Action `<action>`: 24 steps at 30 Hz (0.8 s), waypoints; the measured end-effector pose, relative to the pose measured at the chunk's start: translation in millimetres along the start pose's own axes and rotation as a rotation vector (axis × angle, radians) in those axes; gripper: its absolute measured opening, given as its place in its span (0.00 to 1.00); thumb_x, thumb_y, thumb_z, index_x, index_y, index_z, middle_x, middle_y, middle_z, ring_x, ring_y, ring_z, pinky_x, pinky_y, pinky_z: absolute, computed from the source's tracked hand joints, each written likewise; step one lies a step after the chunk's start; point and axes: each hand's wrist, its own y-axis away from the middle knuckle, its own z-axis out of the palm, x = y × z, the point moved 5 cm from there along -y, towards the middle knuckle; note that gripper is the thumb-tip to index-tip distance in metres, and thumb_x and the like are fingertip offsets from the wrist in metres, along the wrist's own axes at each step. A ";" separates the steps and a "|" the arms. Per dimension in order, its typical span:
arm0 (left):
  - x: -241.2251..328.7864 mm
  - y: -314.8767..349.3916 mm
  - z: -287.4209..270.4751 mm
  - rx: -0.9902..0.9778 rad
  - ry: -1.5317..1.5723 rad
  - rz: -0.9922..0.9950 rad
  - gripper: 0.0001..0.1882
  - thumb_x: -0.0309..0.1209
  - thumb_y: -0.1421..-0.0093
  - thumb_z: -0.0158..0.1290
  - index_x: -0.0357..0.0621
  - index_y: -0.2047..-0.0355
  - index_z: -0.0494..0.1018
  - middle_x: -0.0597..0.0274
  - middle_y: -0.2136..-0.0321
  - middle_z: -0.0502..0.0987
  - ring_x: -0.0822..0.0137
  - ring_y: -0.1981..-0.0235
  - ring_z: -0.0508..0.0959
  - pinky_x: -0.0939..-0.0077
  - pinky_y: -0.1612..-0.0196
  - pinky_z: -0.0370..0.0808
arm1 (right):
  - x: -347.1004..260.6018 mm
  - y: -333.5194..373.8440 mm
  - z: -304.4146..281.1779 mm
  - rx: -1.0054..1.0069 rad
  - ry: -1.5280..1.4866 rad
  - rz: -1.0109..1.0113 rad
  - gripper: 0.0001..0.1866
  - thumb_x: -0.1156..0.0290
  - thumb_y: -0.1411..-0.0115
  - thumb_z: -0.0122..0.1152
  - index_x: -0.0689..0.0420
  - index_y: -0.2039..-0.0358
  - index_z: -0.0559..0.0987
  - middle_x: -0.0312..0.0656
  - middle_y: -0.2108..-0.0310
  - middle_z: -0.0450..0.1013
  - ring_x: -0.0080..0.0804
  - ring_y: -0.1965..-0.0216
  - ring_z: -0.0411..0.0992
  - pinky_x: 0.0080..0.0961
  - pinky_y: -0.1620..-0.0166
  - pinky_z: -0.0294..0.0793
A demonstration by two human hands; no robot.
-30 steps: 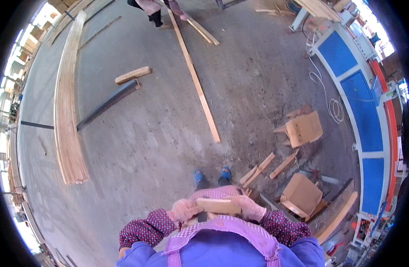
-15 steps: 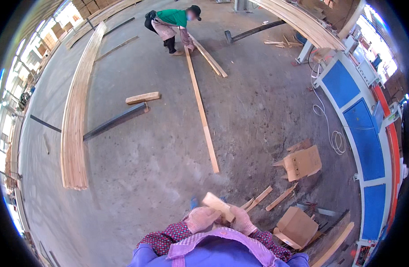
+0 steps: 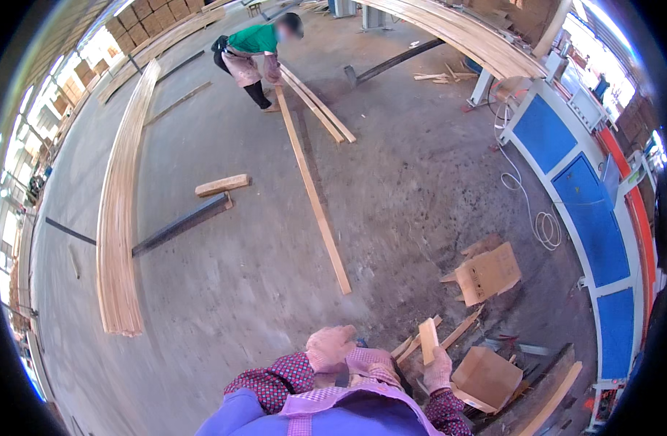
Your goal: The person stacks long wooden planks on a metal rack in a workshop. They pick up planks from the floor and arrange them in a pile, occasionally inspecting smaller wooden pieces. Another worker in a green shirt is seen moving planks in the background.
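In my right hand, which wears a pale glove, is a short wooden block. The fingers wrap round its lower end and it points away from me. My left hand, in a similar glove, is in front of my apron with its fingers loosely stretched, and nothing shows in it. Beyond the block, several wood offcuts lie on the floor. Right beside my right hand stands an open cardboard box.
A long narrow board runs from a bending co-worker toward me. Long boards lie stacked at left, over dark metal supports. A torn carton and a coiled white hose lie near the blue-panelled machine.
My right hand has carried the wooden block to the right, toward the cardboard box. My left hand has let go of it. The co-worker stands slightly more upright over the boards.
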 end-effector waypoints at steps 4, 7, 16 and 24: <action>14.9 -16.5 -7.9 -0.092 -0.183 0.224 0.17 0.39 0.45 0.48 0.44 0.59 0.74 0.49 0.65 0.79 0.46 0.63 0.78 0.54 0.59 0.75 | 14.3 0.0 -14.8 0.019 -0.112 -0.014 0.20 0.59 0.40 0.47 0.60 0.54 0.72 0.44 0.66 0.70 0.36 0.66 0.71 0.40 0.66 0.74; 23.0 -26.1 -22.8 -0.187 -0.293 0.314 0.17 0.40 0.45 0.48 0.46 0.59 0.74 0.51 0.64 0.79 0.48 0.62 0.78 0.55 0.58 0.75 | 36.6 -1.5 -5.0 0.010 -0.170 0.075 0.21 0.57 0.40 0.47 0.57 0.52 0.71 0.44 0.65 0.70 0.37 0.64 0.70 0.45 0.60 0.70; -22.8 -56.9 -12.8 -0.044 0.133 0.036 0.22 0.47 0.42 0.47 0.46 0.54 0.73 0.51 0.61 0.78 0.54 0.58 0.79 0.62 0.58 0.75 | 9.8 4.5 120.0 -0.225 -0.292 0.089 0.19 0.62 0.39 0.52 0.62 0.52 0.70 0.47 0.60 0.72 0.41 0.64 0.73 0.39 0.62 0.78; -13.8 -92.4 -36.5 -0.015 1.344 -0.288 0.19 0.42 0.38 0.51 0.39 0.55 0.74 0.62 0.63 0.78 0.70 0.65 0.77 0.72 0.61 0.74 | -31.7 1.4 252.0 -0.471 0.108 -0.068 0.14 0.65 0.36 0.54 0.62 0.58 0.78 0.40 0.64 0.77 0.28 0.64 0.76 0.25 0.62 0.78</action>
